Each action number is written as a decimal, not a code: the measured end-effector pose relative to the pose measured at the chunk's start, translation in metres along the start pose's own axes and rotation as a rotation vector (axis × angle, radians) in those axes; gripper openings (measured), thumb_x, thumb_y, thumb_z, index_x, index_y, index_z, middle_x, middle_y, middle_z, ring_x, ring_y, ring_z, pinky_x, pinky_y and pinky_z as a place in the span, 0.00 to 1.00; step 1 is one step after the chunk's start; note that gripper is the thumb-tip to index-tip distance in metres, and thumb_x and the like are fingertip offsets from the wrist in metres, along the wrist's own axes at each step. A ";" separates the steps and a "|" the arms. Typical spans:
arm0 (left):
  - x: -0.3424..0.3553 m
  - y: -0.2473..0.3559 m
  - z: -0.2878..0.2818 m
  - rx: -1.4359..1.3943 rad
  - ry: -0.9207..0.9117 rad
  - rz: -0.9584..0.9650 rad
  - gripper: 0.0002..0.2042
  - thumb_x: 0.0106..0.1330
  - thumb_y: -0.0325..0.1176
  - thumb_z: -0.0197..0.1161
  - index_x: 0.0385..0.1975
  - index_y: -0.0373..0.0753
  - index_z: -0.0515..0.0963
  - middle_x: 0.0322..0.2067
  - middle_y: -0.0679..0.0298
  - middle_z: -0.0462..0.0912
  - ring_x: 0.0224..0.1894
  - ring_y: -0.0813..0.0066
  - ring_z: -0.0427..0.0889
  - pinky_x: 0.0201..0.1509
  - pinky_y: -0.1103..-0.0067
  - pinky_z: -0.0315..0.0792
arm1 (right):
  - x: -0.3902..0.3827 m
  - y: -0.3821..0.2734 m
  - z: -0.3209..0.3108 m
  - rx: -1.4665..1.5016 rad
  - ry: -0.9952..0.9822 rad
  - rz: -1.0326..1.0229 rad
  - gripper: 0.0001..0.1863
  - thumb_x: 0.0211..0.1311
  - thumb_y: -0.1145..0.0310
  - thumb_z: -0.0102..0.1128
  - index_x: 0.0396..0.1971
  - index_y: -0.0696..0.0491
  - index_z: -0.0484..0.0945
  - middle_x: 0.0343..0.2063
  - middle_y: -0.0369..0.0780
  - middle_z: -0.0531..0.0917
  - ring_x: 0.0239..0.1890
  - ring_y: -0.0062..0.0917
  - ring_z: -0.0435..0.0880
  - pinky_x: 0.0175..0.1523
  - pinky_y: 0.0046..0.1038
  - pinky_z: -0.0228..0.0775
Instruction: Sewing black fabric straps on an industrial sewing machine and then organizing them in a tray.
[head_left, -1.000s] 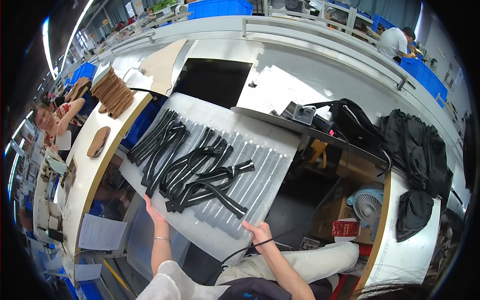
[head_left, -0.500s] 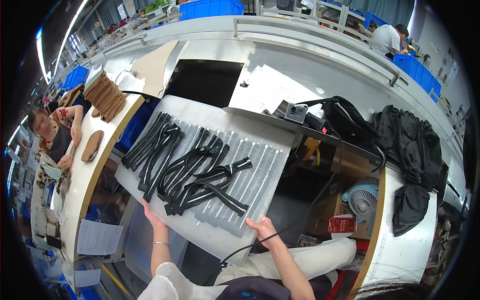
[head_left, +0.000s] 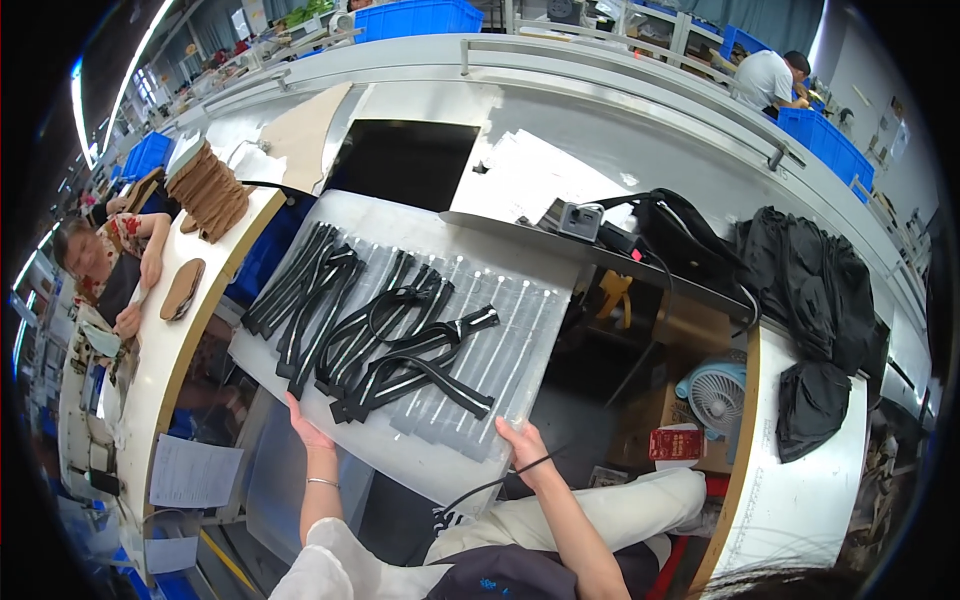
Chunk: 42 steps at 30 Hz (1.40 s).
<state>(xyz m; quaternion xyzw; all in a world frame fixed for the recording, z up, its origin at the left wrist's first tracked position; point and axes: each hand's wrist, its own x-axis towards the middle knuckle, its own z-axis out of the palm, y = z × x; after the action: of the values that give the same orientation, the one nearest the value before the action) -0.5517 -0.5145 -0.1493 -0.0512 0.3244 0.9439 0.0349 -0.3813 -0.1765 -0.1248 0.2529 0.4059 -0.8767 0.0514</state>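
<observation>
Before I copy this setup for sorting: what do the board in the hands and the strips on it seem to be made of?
Board: likely translucent frosted plastic, milky and matte, with the grooves showing through. Strips: seemingly black zipper tapes, woven fabric with a pale, shiny tooth line that could be metal or plastic.

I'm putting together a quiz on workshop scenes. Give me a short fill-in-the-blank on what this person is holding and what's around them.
1. Both hands hold a translucent white plastic board by its near ____.
2. The long strips lying on the board are ____ zippers with silver teeth.
3. The left hand grips the board; the right hand has a thin black ____ across it.
4. The small round fan at the right is light ____.

Missing words: edge; black; cable; blue
</observation>
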 end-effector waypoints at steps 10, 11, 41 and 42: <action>-0.004 0.007 0.008 0.003 0.023 -0.024 0.26 0.65 0.51 0.52 0.54 0.36 0.68 0.52 0.59 0.73 0.54 0.61 0.71 0.59 0.67 0.64 | -0.015 -0.004 0.001 0.168 -0.017 -0.067 0.29 0.59 0.64 0.59 0.58 0.55 0.59 0.52 0.40 0.73 0.53 0.28 0.73 0.58 0.32 0.63; -0.004 0.006 0.008 0.006 0.020 -0.025 0.26 0.65 0.51 0.52 0.54 0.36 0.68 0.52 0.59 0.73 0.54 0.61 0.71 0.59 0.67 0.64 | -0.015 -0.004 -0.001 0.189 -0.019 -0.100 0.31 0.59 0.65 0.60 0.59 0.55 0.58 0.52 0.41 0.72 0.53 0.29 0.73 0.58 0.33 0.63; -0.015 -0.006 0.023 -0.126 0.191 0.018 0.26 0.59 0.53 0.58 0.48 0.37 0.72 0.45 0.58 0.78 0.48 0.61 0.76 0.53 0.68 0.69 | -0.001 -0.005 0.011 0.164 -0.029 -0.103 0.25 0.54 0.82 0.56 0.54 0.55 0.64 0.47 0.40 0.76 0.50 0.29 0.74 0.58 0.31 0.64; -0.014 -0.006 0.023 -0.137 0.167 0.000 0.26 0.59 0.53 0.58 0.48 0.37 0.72 0.45 0.58 0.78 0.48 0.61 0.76 0.53 0.68 0.69 | 0.002 -0.005 0.009 0.163 -0.028 -0.103 0.25 0.54 0.82 0.56 0.54 0.55 0.64 0.47 0.40 0.76 0.50 0.29 0.74 0.58 0.31 0.64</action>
<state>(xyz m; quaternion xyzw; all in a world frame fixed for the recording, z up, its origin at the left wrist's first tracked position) -0.5393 -0.4963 -0.1331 -0.1321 0.2609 0.9563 0.0041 -0.3878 -0.1797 -0.1175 0.2230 0.3450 -0.9117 -0.0088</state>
